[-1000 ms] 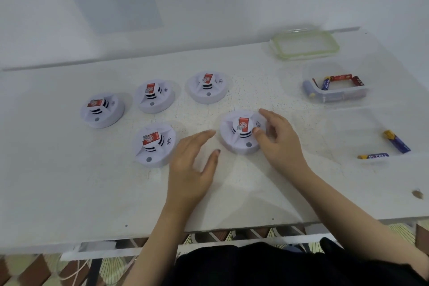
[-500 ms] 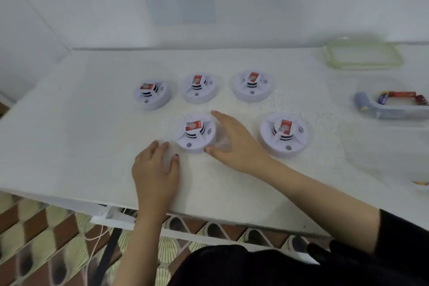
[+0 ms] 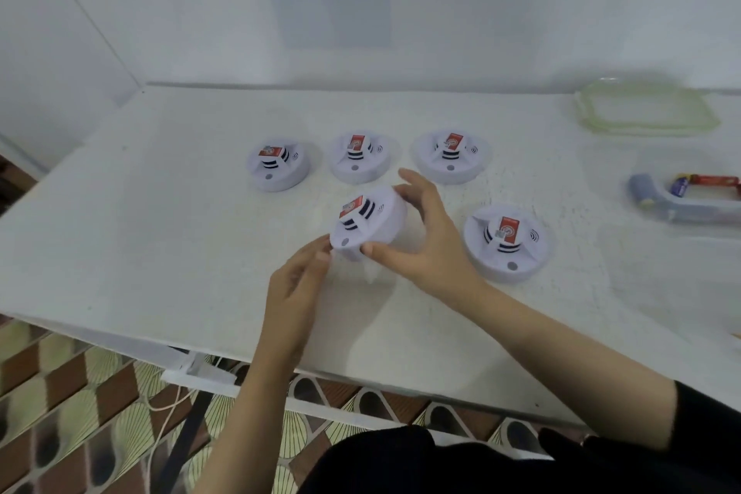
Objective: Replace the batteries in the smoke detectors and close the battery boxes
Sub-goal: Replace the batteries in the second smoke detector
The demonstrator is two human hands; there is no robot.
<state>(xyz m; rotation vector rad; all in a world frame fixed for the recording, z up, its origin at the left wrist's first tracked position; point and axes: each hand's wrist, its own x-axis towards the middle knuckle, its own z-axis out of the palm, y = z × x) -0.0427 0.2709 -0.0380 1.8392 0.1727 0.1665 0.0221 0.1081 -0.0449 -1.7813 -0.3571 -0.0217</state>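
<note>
Head view: right hand (image 3: 425,241) grips a smoke detector (image 3: 369,225), tilted up from the tabletop (image 3: 160,233); left hand (image 3: 296,285) pinches its near rim. Four other detectors (image 3: 278,166) lie flat around it.

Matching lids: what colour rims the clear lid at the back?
Clear plastic lid: pale green rim, head view.
</note>
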